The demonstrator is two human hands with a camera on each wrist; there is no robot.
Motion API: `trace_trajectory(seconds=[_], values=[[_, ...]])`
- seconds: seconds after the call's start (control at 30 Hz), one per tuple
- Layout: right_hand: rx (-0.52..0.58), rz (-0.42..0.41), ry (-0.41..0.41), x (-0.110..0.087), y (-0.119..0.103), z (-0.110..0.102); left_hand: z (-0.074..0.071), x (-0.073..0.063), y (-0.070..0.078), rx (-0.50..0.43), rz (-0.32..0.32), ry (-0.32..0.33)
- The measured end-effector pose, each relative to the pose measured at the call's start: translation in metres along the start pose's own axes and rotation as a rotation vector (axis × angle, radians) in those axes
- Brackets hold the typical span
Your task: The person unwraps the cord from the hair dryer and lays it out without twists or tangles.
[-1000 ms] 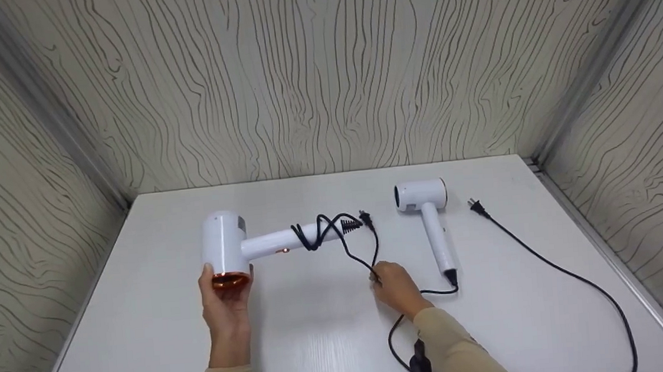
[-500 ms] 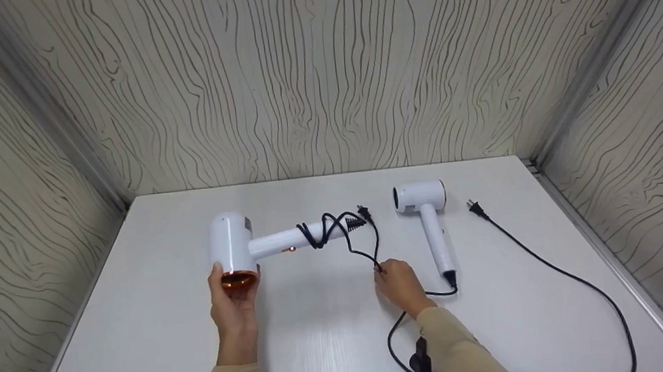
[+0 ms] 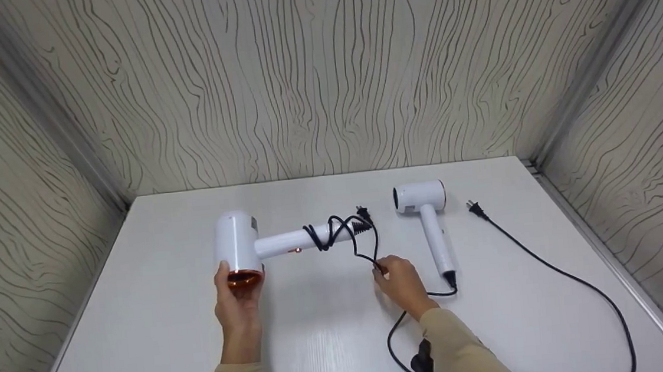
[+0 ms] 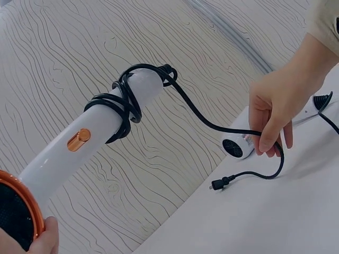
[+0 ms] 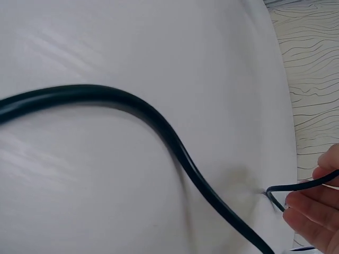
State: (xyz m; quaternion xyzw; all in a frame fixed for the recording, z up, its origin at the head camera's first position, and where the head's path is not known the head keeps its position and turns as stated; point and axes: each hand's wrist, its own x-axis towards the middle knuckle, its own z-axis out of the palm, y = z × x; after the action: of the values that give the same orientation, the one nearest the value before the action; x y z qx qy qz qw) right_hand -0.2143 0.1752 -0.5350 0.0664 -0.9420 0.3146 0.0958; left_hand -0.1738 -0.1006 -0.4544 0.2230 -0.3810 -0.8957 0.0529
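Observation:
A white hair dryer (image 3: 238, 237) with a copper-coloured ring is held up by my left hand (image 3: 240, 314), whose thumb and fingers grip its barrel at the ring end. Its handle (image 4: 69, 145) points right and carries a copper switch (image 4: 79, 139). Loops of black cord (image 4: 124, 103) wrap the handle's lower end. My right hand (image 3: 401, 284) pinches the loose part of this cord between thumb and fingers, seen closely in the left wrist view. From that pinch a short length runs to the plug (image 4: 222, 182), which dangles free.
Another white hair dryer (image 3: 435, 237) lies on the white table (image 3: 142, 343) to the right, its handle toward the front. Its black cord (image 3: 588, 284) passes below my right forearm and loops round to a plug (image 3: 476, 209) at the far right. Patterned panels (image 3: 323, 80) wall the table.
My left hand has moved the hair dryer a little to the right, toward my right hand. The right hand stays nearly in place on the cord, and the second dryer lies still.

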Motion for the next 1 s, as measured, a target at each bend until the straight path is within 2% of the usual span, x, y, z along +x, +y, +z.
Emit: trace_trajectory(seconds=[0.13,0.33,0.6,0.77,1.0], values=[[-0.016,-0.031,0.042,0.001,-0.003,-0.003,0.001,0.002,-0.002,0.037,0.016,0.009],[-0.018,-0.093,0.096,0.002,-0.010,-0.007,0.002,0.003,-0.003,0.032,0.005,0.017],[0.013,-0.122,0.106,0.003,-0.017,-0.014,0.003,0.002,-0.004,0.046,-0.010,0.021],[0.060,-0.173,0.142,0.003,-0.024,-0.019,0.002,0.002,-0.004,0.043,-0.008,0.016],[0.062,-0.242,0.179,0.000,-0.041,-0.027,0.001,0.002,-0.004,0.035,-0.007,0.021]])
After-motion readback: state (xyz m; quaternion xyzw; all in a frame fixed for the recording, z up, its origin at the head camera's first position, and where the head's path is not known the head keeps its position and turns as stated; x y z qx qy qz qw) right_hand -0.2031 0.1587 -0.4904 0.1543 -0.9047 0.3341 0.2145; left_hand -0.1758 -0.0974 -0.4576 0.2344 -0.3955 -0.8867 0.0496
